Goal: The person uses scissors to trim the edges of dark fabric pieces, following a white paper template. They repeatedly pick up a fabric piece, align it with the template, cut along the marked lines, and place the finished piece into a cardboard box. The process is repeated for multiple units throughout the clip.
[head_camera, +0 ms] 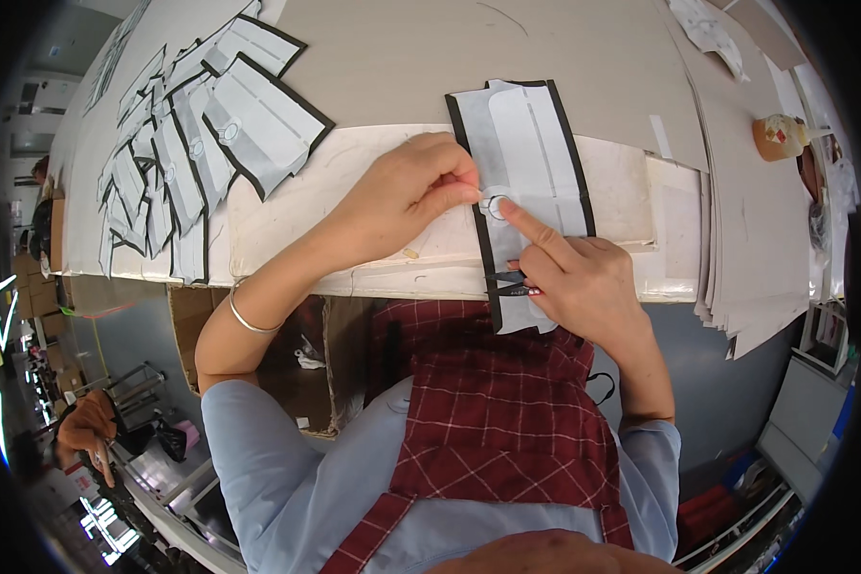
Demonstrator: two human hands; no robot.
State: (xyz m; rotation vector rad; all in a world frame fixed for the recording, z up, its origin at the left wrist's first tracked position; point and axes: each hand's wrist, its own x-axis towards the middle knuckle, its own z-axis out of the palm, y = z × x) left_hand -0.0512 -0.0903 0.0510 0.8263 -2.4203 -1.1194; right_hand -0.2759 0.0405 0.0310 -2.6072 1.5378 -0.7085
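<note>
A white fabric panel with black edges (545, 165) lies lengthwise on the table before me, its near end past the table's edge. A small round ring (497, 207) sits at its left side. My left hand (430, 186) pinches something tiny, perhaps a thread, between thumb and index finger just left of the ring. The index finger of my right hand (574, 276) presses on the ring's right side. Small black thread snips (509, 284) are held under the other fingers of that hand, blades pointing left over the panel.
A pile of similar panels (258, 115) spreads over the table's left. Stacked grey card sheets (753, 237) lie at right, with a bottle of amber liquid (778, 138) on them. Beneath the table edge stands an open cardboard box (186, 316). Another person (86, 430) is at the lower left.
</note>
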